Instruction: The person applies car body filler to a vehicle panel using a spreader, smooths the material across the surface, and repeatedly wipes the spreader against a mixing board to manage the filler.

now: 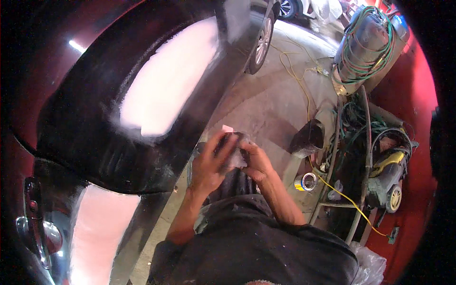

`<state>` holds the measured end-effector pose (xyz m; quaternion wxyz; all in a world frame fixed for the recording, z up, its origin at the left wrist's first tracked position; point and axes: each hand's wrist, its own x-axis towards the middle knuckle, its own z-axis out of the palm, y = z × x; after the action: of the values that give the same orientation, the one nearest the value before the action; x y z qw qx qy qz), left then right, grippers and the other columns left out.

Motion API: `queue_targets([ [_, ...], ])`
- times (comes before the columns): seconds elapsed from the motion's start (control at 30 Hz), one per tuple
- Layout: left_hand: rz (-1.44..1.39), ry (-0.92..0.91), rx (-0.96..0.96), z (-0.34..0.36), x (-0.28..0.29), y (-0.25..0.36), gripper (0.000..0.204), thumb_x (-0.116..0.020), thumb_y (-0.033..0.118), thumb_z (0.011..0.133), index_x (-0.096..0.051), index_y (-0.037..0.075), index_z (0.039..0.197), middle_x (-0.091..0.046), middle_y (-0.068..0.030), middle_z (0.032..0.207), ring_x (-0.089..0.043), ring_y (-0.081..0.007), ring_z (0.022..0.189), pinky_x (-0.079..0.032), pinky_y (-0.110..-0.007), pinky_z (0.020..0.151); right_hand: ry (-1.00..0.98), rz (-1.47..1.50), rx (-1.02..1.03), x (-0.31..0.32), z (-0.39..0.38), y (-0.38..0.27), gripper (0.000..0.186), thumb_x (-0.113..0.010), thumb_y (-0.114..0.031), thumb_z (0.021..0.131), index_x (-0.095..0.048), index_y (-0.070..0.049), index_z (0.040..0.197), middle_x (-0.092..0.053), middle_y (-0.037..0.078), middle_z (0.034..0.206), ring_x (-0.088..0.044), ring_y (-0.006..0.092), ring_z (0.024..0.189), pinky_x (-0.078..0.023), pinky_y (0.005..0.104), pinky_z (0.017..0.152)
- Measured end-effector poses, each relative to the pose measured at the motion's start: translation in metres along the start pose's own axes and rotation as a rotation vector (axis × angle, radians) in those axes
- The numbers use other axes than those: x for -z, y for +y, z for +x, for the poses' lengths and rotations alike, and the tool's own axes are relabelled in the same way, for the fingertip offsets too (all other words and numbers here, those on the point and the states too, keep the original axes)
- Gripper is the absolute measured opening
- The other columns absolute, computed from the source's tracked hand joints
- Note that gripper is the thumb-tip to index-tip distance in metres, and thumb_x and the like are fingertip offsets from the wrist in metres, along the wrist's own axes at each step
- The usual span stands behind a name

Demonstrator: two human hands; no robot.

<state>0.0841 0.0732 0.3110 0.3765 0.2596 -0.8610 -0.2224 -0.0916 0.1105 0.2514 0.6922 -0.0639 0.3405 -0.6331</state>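
Observation:
In front of my body, my left hand (212, 164) and my right hand (258, 164) are closed on a small dark object (233, 149) with pale, crumpled sheet-like material at it, partly hidden by my fingers. To their left is the side of a dark car (83, 128), with a large white filler patch (166, 80) on one panel and a pale pinkish patch (102, 232) on the panel nearer me, beside a door handle (35, 223).
Along the right, a metal cart (320, 204) holds hoses and a yellow-and-black machine (385, 175), below an upright tank (363, 47) with green hose. A can (306, 182), a dark bin (306, 137) and a yellow cord (346, 199) are nearby. A wheel (261, 42) is ahead.

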Motion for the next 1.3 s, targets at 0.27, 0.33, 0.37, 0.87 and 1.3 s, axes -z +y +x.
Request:
queue_targets([
  [0.27,0.21,-0.261,0.312,-0.011,0.005,-0.001,0.061,-0.068,0.028,0.094,-0.049,0.025,0.152,-0.051,-0.0119,0.143,-0.06,-0.0358,0.124,-0.054,-0.044,0.097,0.031,0.115,-0.001,0.002,-0.008,-0.039,0.026,-0.063,-0.018,0.098,-0.064,-0.007,0.121,-0.069,0.008,0.118,-0.068,0.0237,0.105,-0.057,0.0417,0.091],
  [0.33,0.016,-0.198,0.475,-0.026,-0.004,-0.019,0.059,-0.055,0.046,0.102,-0.048,0.014,0.151,-0.054,-0.0124,0.143,-0.058,-0.0373,0.126,-0.05,-0.047,0.103,0.006,-0.055,0.284,-0.02,-0.015,-0.05,0.026,-0.062,-0.016,0.099,-0.064,-0.003,0.122,-0.07,0.007,0.115,-0.068,0.0219,0.105,-0.055,0.0386,0.093],
  [0.37,-0.208,-0.053,0.621,-0.031,-0.019,-0.032,0.061,-0.054,0.049,0.103,-0.049,0.011,0.15,-0.055,-0.0122,0.143,-0.058,-0.0369,0.127,-0.049,-0.048,0.104,0.019,-0.306,0.423,-0.024,-0.017,-0.049,0.026,-0.059,-0.013,0.1,-0.064,-0.002,0.123,-0.07,0.007,0.117,-0.068,0.0226,0.106,-0.054,0.0384,0.095],
  [0.87,-2.047,0.22,0.858,-0.017,-0.018,-0.038,0.05,-0.059,0.038,0.102,-0.058,0.004,0.138,-0.066,-0.0127,0.131,-0.066,-0.0275,0.116,-0.054,-0.044,0.101,-0.371,-2.0,1.047,-0.04,-0.065,-0.08,0.075,-0.063,0.01,0.069,-0.068,-0.026,0.134,-0.058,0.012,0.137,-0.057,0.0368,0.125,-0.051,0.0438,0.102],
  [1.3,-0.928,-0.048,0.84,0.057,0.039,0.002,0.046,-0.062,0.032,0.101,-0.063,-0.005,0.128,-0.069,-0.0129,0.117,-0.065,-0.0188,0.105,-0.052,-0.034,0.091,-0.257,-1.981,1.216,-0.05,-0.064,-0.063,0.062,-0.062,-0.003,0.081,-0.064,-0.025,0.139,-0.058,0.011,0.137,-0.056,0.0349,0.126,-0.046,0.0468,0.108],
])
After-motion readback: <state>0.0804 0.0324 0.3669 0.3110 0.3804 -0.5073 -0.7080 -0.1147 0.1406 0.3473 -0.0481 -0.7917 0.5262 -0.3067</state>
